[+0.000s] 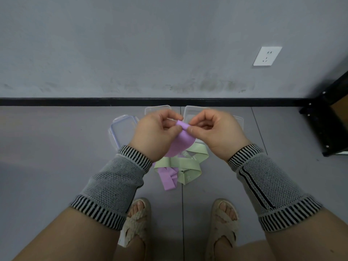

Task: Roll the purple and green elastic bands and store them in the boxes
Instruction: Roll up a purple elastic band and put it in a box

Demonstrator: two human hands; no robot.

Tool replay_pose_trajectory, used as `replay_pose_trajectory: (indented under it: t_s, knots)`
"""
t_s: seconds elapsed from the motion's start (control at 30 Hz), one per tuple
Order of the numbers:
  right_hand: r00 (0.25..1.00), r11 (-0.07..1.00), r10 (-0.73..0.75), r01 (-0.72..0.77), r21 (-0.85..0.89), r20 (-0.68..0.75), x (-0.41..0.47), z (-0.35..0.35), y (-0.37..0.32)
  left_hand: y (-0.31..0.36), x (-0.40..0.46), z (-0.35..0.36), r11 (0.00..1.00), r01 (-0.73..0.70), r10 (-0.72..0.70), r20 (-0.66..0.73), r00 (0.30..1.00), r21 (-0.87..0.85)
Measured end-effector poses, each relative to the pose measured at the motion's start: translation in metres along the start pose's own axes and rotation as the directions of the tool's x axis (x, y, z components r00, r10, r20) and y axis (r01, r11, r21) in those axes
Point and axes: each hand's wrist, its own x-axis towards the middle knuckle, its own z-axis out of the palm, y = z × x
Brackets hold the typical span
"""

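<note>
Grey floor tiles (pixel 56 147) are running up to a black skirting strip below a wall socket (pixel 267 56). I am pinching the top edge of the purple elastic band (pixel 179 142) with my left hand (pixel 156 132) and right hand (pixel 214 129), thumbs and fingers clamping it. It is hanging over the green elastic band (pixel 180 163) lying before the clear plastic boxes (pixel 123 129).

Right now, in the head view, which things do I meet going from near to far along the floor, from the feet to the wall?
Sandals → purple band on the floor → green bands → clear boxes → black baseboard → wall socket.
</note>
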Motion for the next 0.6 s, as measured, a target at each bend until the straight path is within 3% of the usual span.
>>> replay_pose_trajectory:
  t_s: [0.1, 0.2, 0.3, 0.4, 0.6]
  knots:
    - [0.997, 0.989, 0.001, 0.011, -0.151, 0.078, 0.000, -0.001, 0.002, 0.002, -0.002, 0.002, 0.989, -0.005, 0.014, -0.062, 0.998, 0.145]
    - [0.987, 0.967, -0.026, 0.064, -0.246, 0.156, -0.001, 0.000, 0.000, -0.001, 0.000, 0.002, 0.992, -0.010, 0.025, -0.119, 0.993, 0.124]
    - [0.992, 0.999, 0.042, -0.038, -0.034, 0.122, -0.002, 0.001, -0.002, -0.007, 0.002, 0.000, 0.989, 0.036, -0.032, -0.026, 0.999, 0.145]
    - [0.976, 0.947, 0.185, -0.208, 0.246, 0.114, 0.000, -0.001, -0.003, -0.011, 0.002, -0.001, 0.977, 0.002, -0.026, 0.112, 0.993, 0.212]
    - [0.948, 0.836, 0.271, -0.318, 0.448, 0.168, 0.000, -0.003, -0.002, -0.007, 0.004, -0.006, 0.992, -0.020, 0.016, 0.032, 0.999, 0.125]
